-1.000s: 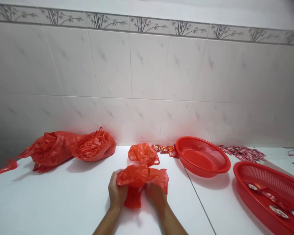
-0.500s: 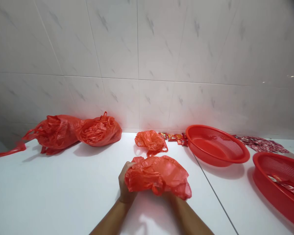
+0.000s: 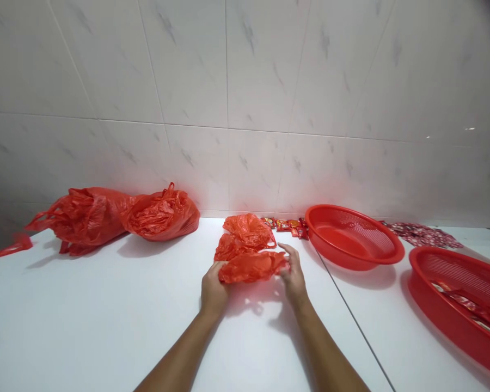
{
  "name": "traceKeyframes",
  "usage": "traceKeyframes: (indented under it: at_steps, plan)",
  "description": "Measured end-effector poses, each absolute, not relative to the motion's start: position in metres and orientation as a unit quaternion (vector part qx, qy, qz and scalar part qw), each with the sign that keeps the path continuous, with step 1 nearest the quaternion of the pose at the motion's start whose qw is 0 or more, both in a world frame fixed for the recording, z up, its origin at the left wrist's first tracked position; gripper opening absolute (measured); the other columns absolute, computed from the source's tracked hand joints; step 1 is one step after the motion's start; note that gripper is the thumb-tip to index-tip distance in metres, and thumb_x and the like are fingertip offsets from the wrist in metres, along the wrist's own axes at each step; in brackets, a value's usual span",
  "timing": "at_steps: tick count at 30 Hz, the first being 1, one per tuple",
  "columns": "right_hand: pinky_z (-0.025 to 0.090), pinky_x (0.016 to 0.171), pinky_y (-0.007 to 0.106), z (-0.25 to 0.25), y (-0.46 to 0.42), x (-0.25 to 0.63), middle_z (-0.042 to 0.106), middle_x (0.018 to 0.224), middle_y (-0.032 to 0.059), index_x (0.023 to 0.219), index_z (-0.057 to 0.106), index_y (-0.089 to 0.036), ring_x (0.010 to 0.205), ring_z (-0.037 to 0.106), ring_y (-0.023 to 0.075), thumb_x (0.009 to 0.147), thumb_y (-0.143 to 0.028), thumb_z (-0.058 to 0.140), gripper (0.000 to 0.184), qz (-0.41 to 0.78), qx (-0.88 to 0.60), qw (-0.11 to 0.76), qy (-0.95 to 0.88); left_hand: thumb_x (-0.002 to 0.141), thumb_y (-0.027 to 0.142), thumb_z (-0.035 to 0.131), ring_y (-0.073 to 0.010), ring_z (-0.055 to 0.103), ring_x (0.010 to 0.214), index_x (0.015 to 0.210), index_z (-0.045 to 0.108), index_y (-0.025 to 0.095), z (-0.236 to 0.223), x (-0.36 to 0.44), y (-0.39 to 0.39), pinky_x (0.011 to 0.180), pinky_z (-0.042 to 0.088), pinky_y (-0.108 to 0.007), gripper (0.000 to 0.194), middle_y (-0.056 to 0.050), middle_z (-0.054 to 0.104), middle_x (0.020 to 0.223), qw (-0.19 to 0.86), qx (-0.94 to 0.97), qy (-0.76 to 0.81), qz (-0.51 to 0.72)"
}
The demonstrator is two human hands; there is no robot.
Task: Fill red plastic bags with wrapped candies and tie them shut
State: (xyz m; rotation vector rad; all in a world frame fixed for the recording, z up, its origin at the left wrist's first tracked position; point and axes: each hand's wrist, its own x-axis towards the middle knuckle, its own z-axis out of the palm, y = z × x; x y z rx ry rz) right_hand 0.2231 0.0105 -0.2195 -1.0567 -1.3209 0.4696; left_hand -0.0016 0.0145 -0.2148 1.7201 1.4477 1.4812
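Observation:
A crumpled red plastic bag (image 3: 251, 268) hangs between my two hands above the white table. My left hand (image 3: 213, 289) is closed on the bag's left end, with its fingertips hidden behind the film. My right hand (image 3: 294, 280) holds the bag's right edge near the thumb, its index finger lifted and bent over it. Directly behind, another crumpled red plastic bag (image 3: 250, 228) with a loop handle lies on the table; the held bag partly overlaps it in view.
Two bulging red bags (image 3: 92, 218) (image 3: 161, 215) stand at the back left. Small red snack packets (image 3: 283, 225) lie by the wall. To the right are a round red basket (image 3: 353, 239) and a larger red basket (image 3: 445, 294) containing packets. Behind them lies a red-and-white patterned heap (image 3: 427, 235).
The held bag has moved away from me, towards the bag behind it. My right hand, earlier hidden under the film, now shows at its right edge. The view tilted down.

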Motion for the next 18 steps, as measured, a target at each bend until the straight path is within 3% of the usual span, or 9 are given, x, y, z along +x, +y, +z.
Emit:
traceKeyframes:
  at_steps: [3,5,7,11,14,16,18]
  plan:
    - [0.054,0.101,0.043,-0.214,0.004,0.207,0.062,0.121,0.0114,0.119,0.074,-0.024,0.114,0.064,0.0280,0.091,-0.045,0.069,0.036,0.148,-0.481,0.591,-0.631,0.075,0.012,0.057,-0.0259,0.073,0.096,0.101,0.080,0.022,-0.212,0.001,0.013,0.086,0.057,-0.035,0.036,-0.004,0.079,0.104,0.241,0.654,0.514,0.500]
    - [0.055,0.087,0.038,-0.213,0.004,0.202,0.063,0.100,0.0079,0.098,0.077,-0.022,0.092,0.066,0.0232,0.095,-0.036,0.060,0.022,0.158,-0.503,0.580,-0.621,0.070,0.010,0.057,-0.0266,0.073,0.100,0.103,0.082,0.025,-0.211,0.002,0.013,0.089,0.055,-0.035,0.044,-0.003,0.080,0.107,0.265,0.631,0.532,0.498]
    - [0.053,0.075,0.035,-0.213,0.005,0.206,0.061,0.087,0.0048,0.088,0.076,-0.021,0.076,0.061,0.0201,0.097,-0.037,0.058,0.026,0.170,-0.525,0.578,-0.602,0.066,0.009,0.058,-0.0283,0.073,0.102,0.106,0.083,0.027,-0.210,0.000,0.016,0.090,0.054,-0.036,0.051,-0.003,0.081,0.109,0.290,0.588,0.562,0.504]
    - [0.053,0.078,0.033,-0.212,0.007,0.222,0.065,0.093,0.0050,0.102,0.080,-0.022,0.079,0.063,0.0203,0.087,-0.048,0.075,0.031,0.185,-0.561,0.560,-0.581,0.066,0.014,0.058,-0.0292,0.073,0.093,0.104,0.082,0.024,-0.214,-0.012,0.030,0.081,0.055,-0.036,0.046,-0.005,0.082,0.102,0.316,0.522,0.585,0.534]
    - [0.055,0.084,0.034,-0.211,0.006,0.226,0.069,0.105,0.0073,0.121,0.078,-0.023,0.091,0.068,0.0233,0.077,-0.043,0.085,0.049,0.214,-0.597,0.477,-0.608,0.069,0.022,0.057,-0.0272,0.072,0.087,0.095,0.079,0.019,-0.221,-0.021,0.042,0.076,0.056,-0.035,0.034,-0.006,0.081,0.094,0.342,0.475,0.570,0.577]
    - [0.054,0.084,0.034,-0.211,0.005,0.225,0.071,0.100,0.0065,0.123,0.077,-0.023,0.089,0.069,0.0232,0.081,-0.038,0.081,0.045,0.238,-0.621,0.405,-0.628,0.073,0.031,0.058,-0.0257,0.071,0.079,0.086,0.075,0.017,-0.223,-0.025,0.048,0.071,0.057,-0.035,0.025,-0.006,0.079,0.084,0.356,0.439,0.556,0.609]
    - [0.054,0.082,0.033,-0.211,0.005,0.224,0.072,0.091,0.0052,0.118,0.079,-0.022,0.084,0.070,0.0227,0.085,-0.036,0.075,0.036,0.254,-0.632,0.357,-0.639,0.079,0.041,0.057,-0.0251,0.070,0.074,0.081,0.071,0.017,-0.223,-0.028,0.052,0.069,0.059,-0.036,0.028,-0.006,0.076,0.080,0.358,0.404,0.543,0.644]
